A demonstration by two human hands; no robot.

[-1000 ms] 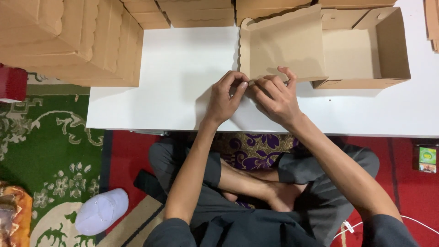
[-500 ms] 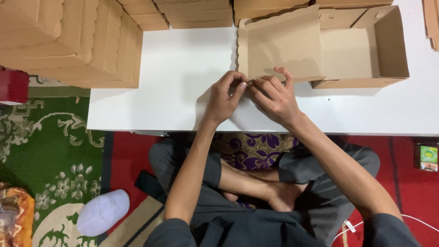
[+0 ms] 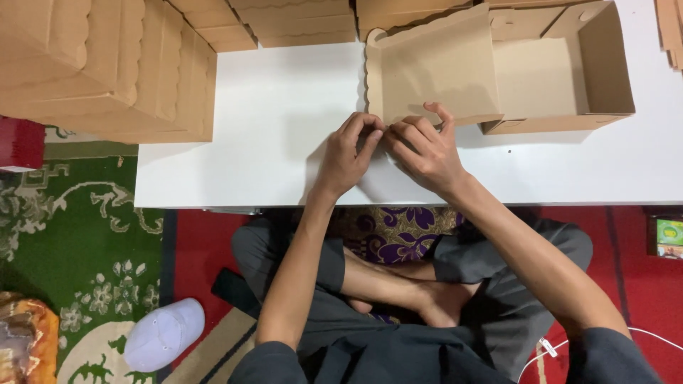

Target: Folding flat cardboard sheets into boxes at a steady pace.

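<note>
An open brown cardboard box (image 3: 555,78) with a scallop-edged lid flap (image 3: 434,71) lies on the white low table (image 3: 256,121). My left hand (image 3: 348,153) and my right hand (image 3: 427,146) meet at the near corner of that flap, fingertips pinched together. Whatever the fingers pinch is hidden between them; it may be a small piece or the flap's edge. Both forearms reach up from my crossed legs below the table.
Stacks of folded brown boxes (image 3: 107,64) stand at the table's left and along the back (image 3: 299,21). More cardboard sits at the far right (image 3: 672,32). On the patterned carpet lie a white cap (image 3: 163,334), a red object (image 3: 21,142) and a small green packet (image 3: 669,238).
Nothing much: both hands stay pinched together at the flap's corner, with only slight finger movement.
</note>
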